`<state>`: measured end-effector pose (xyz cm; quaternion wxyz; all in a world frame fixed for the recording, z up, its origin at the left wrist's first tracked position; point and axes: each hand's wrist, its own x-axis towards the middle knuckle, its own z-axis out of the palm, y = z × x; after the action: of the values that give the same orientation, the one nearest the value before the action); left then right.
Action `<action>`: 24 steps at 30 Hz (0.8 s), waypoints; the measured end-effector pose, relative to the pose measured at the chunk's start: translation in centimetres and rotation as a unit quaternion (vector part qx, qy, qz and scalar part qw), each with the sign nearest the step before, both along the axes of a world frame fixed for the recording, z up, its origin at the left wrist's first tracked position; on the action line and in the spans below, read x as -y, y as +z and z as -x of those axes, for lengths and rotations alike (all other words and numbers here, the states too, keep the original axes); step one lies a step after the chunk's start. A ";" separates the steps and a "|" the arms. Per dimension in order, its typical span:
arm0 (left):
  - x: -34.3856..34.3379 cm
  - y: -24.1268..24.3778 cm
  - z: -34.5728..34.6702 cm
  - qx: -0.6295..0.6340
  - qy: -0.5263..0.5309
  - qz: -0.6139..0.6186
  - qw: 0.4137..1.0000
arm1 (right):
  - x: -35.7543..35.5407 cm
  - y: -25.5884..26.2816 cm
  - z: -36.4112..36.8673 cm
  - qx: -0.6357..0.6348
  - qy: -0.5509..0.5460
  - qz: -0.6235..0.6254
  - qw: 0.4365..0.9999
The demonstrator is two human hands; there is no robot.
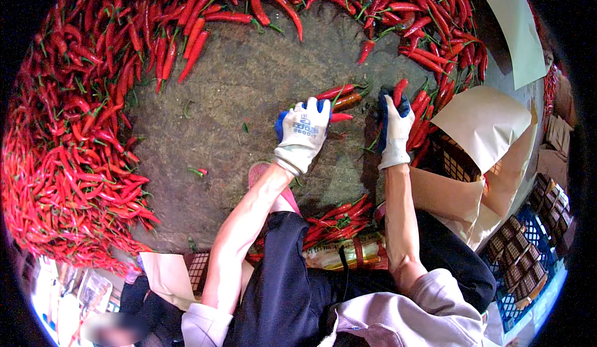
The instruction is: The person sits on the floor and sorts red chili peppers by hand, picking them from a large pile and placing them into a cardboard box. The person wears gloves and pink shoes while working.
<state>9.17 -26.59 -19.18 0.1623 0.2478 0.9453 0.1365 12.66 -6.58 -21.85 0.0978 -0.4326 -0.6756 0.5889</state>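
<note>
My left hand (305, 124), in a white knit glove with a blue coated palm, is palm down over a few red chili peppers (340, 91) on the bare floor; their tips and stems stick out to its right. One of them is partly brownish. Whether the fingers grip them is hidden. My right hand (396, 111), gloved alike, has a red chili pepper (400, 90) between thumb and fingers, its end pointing up. More red chilies (421, 114) lie just right of that hand. A small pile of chilies (343, 218) lies between my legs.
A large heap of red chilies (79, 160) curves along the left and far side. At right stands a crate lined with brown paper (485, 128); farther right are blue crates (531, 235). Another paper-lined crate (170, 272) and a person (151, 309) are at lower left. Loose stems (196, 172) dot the floor.
</note>
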 end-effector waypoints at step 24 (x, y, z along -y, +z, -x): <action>2.6 6.3 -0.2 0.412 0.289 -0.396 0.768 | 5.5 8.9 -3.3 0.051 0.078 0.386 0.918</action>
<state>9.35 -29.23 -12.91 0.3766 -0.0752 0.6767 0.6282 15.93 -12.07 -12.91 -0.1577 -0.4125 -0.4319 0.7864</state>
